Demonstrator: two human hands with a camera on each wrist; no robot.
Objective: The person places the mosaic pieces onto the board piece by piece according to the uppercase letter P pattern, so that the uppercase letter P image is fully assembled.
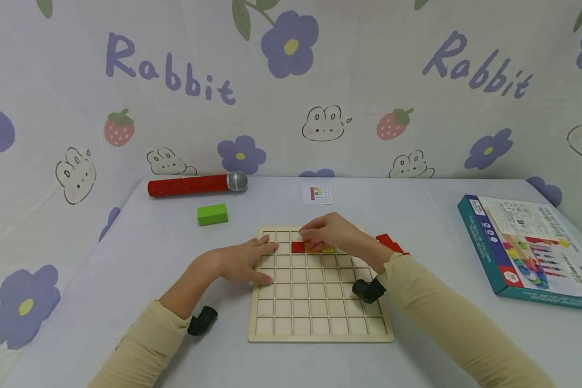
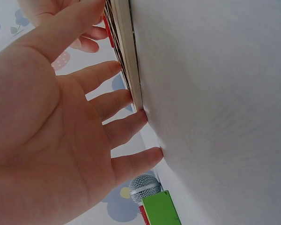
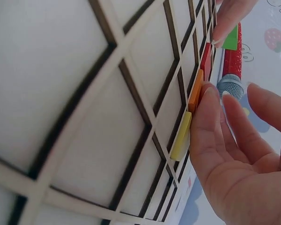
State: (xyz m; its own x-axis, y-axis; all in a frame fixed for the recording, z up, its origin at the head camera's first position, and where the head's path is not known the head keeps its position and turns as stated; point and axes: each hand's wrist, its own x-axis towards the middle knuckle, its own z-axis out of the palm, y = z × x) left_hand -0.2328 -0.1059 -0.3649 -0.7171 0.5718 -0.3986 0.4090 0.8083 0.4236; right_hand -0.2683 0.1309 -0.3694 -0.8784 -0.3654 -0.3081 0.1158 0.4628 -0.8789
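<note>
A light wooden grid board (image 1: 300,307) lies on the table. In one of its upper rows sit a red tile (image 1: 298,247), an orange tile (image 3: 195,91) and a yellow tile (image 3: 181,136), side by side. My right hand (image 1: 332,234) is over this row, its thumb and fingertips at the orange tile, with the other fingers loosely bent. My left hand (image 1: 240,261) rests spread at the board's left edge, thumb and fingertips touching the rim. In the left wrist view, the palm (image 2: 51,126) shows with fingers nearly straight and nothing held.
Loose red tiles (image 1: 390,242) lie right of the board, partly behind my right forearm. Beyond the board are a small grid card (image 1: 316,194) with coloured squares, a green block (image 1: 212,214) and a red microphone (image 1: 189,185). A flat game box (image 1: 538,248) lies at right.
</note>
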